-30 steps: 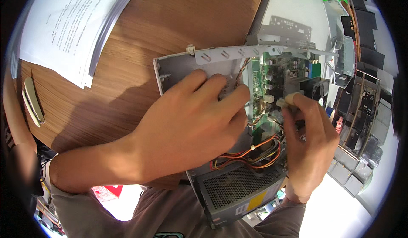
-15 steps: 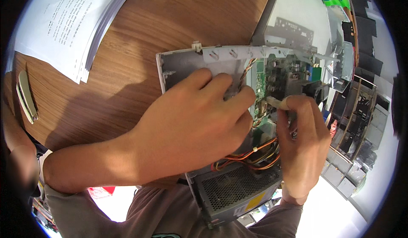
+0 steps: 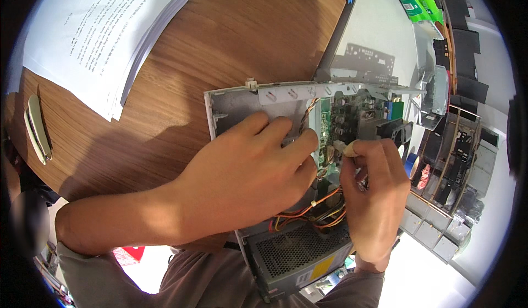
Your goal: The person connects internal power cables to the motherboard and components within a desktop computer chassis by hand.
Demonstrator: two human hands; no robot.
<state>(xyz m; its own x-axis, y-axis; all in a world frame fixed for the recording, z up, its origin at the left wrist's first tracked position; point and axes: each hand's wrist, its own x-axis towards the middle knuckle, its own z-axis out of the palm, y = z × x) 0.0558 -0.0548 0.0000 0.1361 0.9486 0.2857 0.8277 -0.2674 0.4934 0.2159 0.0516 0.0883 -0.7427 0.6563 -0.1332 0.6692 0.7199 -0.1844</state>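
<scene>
An open computer case (image 3: 242, 103) lies in front of me, its circuit board (image 3: 328, 122) exposed. A dark power supply (image 3: 297, 250) with a perforated cover sits at the near end. My left hand (image 3: 247, 162) reaches across the case, knuckles up and fingers curled down into it; its fingertips are hidden. My right hand (image 3: 377, 192) pinches a small white plug (image 3: 340, 145) over the board, between thumb and index finger. Orange, yellow and black wires (image 3: 316, 209) run between the power supply and the board.
A stack of printed paper (image 3: 104, 44) and a stapler (image 3: 37, 129) lie on the wooden table (image 3: 220, 38). Green packages (image 3: 410, 0) are at the far right. Beyond the table's right edge stands a rack with dark parts (image 3: 448, 159). Blurred, another person shows at the left edge.
The whole scene has shifted slightly in view, with the case now lower and a little further left. Both hands keep nearly the same pose over the case.
</scene>
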